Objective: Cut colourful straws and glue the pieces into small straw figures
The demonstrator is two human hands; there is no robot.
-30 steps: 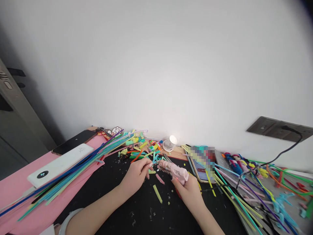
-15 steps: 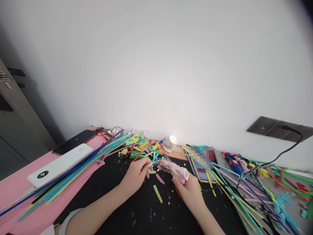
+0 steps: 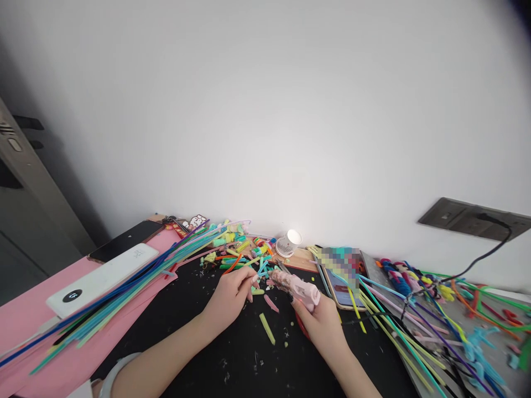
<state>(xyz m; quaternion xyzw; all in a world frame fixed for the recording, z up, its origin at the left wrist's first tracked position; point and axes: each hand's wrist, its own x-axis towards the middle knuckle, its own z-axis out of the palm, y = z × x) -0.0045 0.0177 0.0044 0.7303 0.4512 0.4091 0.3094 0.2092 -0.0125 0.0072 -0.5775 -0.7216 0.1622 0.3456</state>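
My right hand [image 3: 321,326] is wrapped round a pink glue gun [image 3: 295,287] whose nozzle points left towards my left hand. My left hand [image 3: 231,296] rests on the black mat [image 3: 199,326] with its fingertips pinched on a small green piece [image 3: 257,291] right at the gun's tip. A pink scrap [image 3: 271,303] and a yellow-green stick piece [image 3: 267,328] lie on the mat between my hands. A heap of short coloured cut pieces [image 3: 238,251] lies just beyond my left fingers.
A long bundle of coloured pipe cleaners [image 3: 124,290] crosses a pink sheet [image 3: 37,320] at left, beside a white power bank [image 3: 102,279] and a dark phone [image 3: 124,240]. A phone [image 3: 342,287], more pipe cleaners [image 3: 418,331], a black cable [image 3: 477,260] and a wall socket [image 3: 473,218] are at right.
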